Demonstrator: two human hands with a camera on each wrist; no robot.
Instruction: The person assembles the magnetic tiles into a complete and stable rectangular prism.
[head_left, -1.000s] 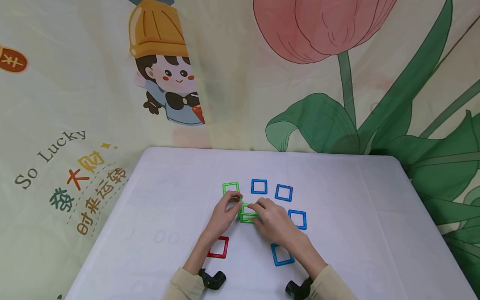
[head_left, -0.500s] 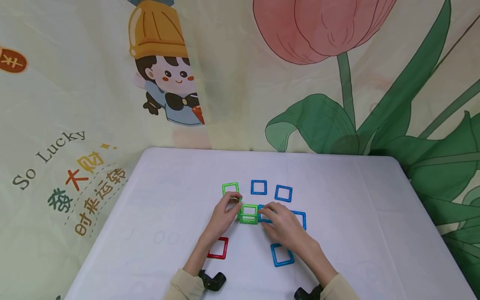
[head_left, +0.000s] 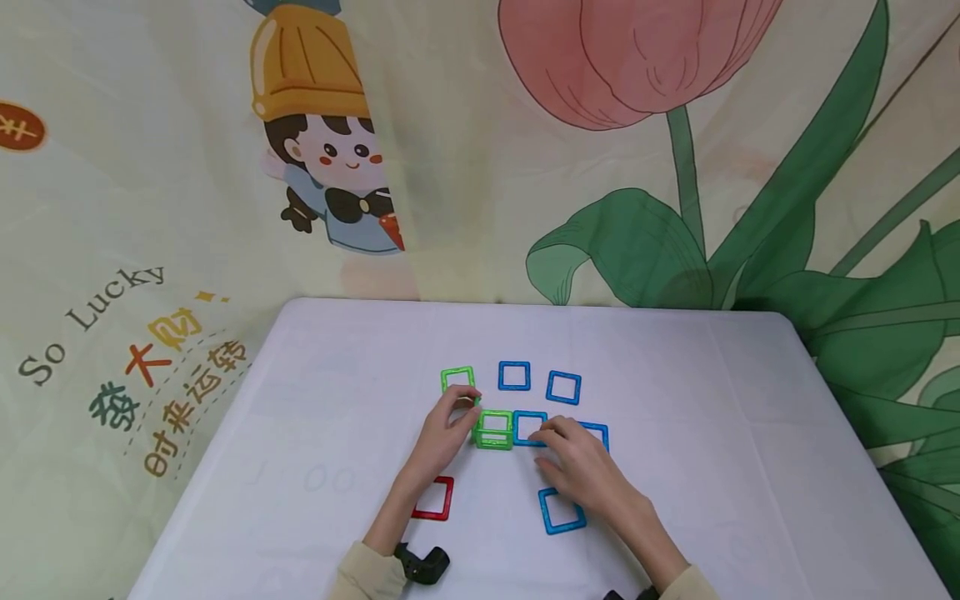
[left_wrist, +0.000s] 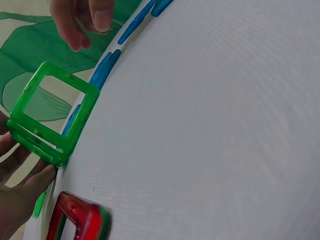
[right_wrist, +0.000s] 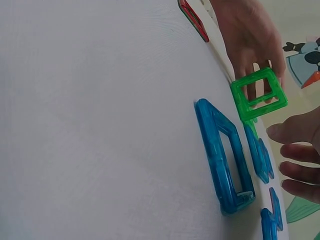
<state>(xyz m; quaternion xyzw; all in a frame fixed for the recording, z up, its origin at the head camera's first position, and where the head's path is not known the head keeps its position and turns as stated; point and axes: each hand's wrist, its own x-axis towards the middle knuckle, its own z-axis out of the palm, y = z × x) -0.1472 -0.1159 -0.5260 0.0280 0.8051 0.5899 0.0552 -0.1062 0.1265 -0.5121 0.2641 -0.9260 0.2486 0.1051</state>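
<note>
Green square magnetic tiles form a small box (head_left: 494, 431) in the middle of the table. My left hand (head_left: 442, 437) holds the box at its left side, thumb and fingertips at the edge; in the right wrist view its fingers show behind the green frames. Flat against the box's right side lies a blue magnetic tile (head_left: 529, 413). My right hand (head_left: 588, 471) hovers at that tile's right edge with loosely bent fingers, thumb apart and nothing between them. In the right wrist view its fingertips (right_wrist: 292, 168) point toward the row of blue tiles.
Behind the box lie two blue tiles (head_left: 514, 387) and a green tile (head_left: 457, 370) partly behind my left hand. Another blue tile (head_left: 606, 437) is partly covered by my right hand. Nearer are a blue tile (head_left: 565, 527) and a red tile (head_left: 447, 498) beside my left wrist.
My right hand has drawn back to the right from the green box, uncovering the blue tile beside it. The left hand stays at the box. The head view has shifted slightly.
</note>
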